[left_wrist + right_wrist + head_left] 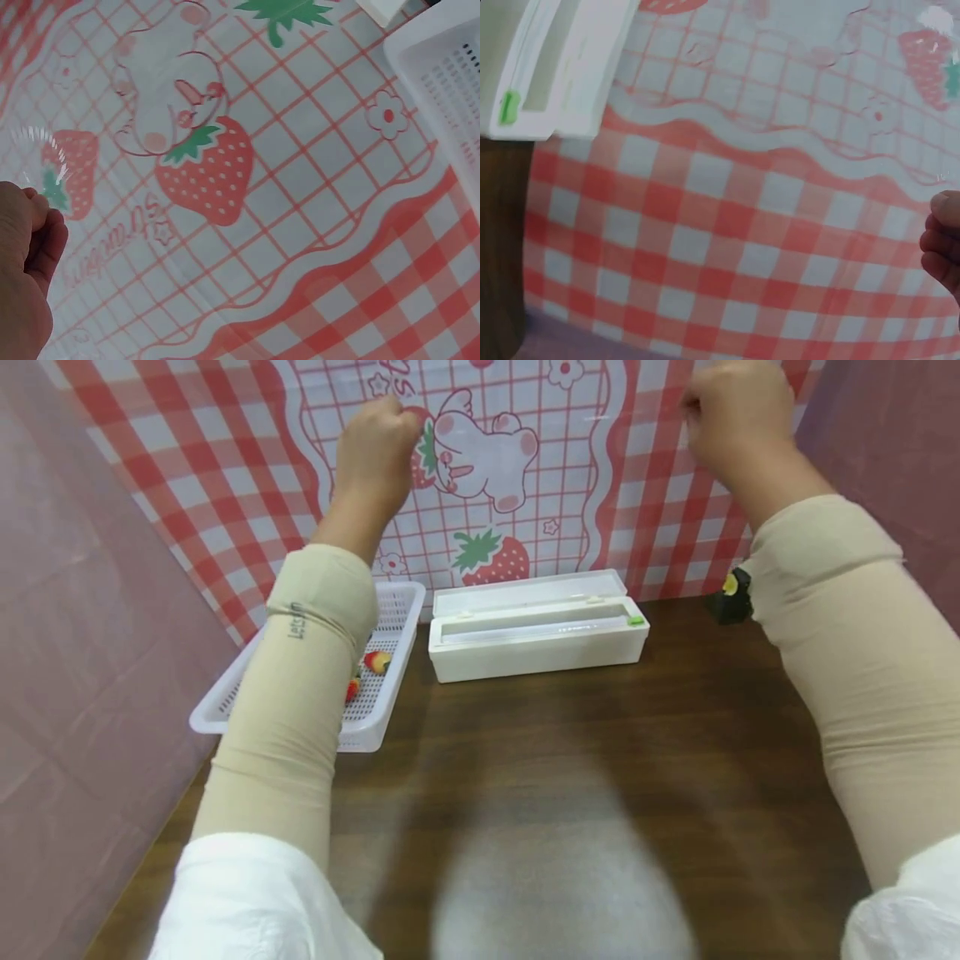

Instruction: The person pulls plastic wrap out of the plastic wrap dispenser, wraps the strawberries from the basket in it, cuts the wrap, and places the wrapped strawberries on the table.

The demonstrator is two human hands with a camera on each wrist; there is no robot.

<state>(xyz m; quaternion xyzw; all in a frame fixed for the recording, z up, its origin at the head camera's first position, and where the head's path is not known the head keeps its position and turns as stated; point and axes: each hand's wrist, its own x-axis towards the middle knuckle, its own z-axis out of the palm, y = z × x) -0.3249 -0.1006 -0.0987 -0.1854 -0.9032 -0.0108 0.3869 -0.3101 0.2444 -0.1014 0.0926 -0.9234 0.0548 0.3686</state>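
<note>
Both hands are raised in front of the checked cloth, well apart. My left hand (378, 452) pinches the edge of a clear plastic film (37, 157), visible by its glints and folds in the left wrist view. On the other side my right hand (738, 422) has its fingers curled to the thumb; faint glints beside it in the right wrist view suggest the same film, whose outline is hard to see. Below and between the hands stands a long white cling film dispenser (540, 653), its lid (528, 593) tipped back and a green slider (636, 621) at its right end.
A white plastic basket (401, 685) with red-and-yellow strawberry-like pieces (377, 662) stands left, partly behind the left forearm. A small black object with a yellow face (731, 597) sits back right. The strawberry-print cloth (495, 560) hangs behind the brown wooden table (540, 727).
</note>
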